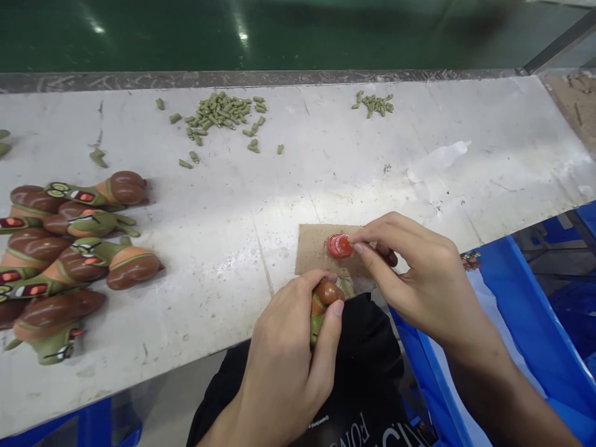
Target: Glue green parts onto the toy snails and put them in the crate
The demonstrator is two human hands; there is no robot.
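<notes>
My left hand (pixel 286 360) is closed around a snail-shaped toy (pixel 326 293) with a glossy brown shell and a green body, and the shell pokes out above my fingers. My right hand (pixel 414 276) pinches the edge of a small round red disc (pixel 339 246) between thumb and forefinger. The disc rests on a piece of brown cardboard (pixel 316 251). More snail toys (pixel 60 261) lie heaped at the left of the white table (pixel 223 217), and small green pieces (pixel 218 113) are scattered near its far edge.
A second heap of green pieces (pixel 373 104) lies further right, near a clear plastic bottle (pixel 437 161). A black bag (pixel 367 360) sits at the near table edge. A blue bin (pixel 526 310) stands to the right, and a green belt (pixel 233 37) runs beyond the table.
</notes>
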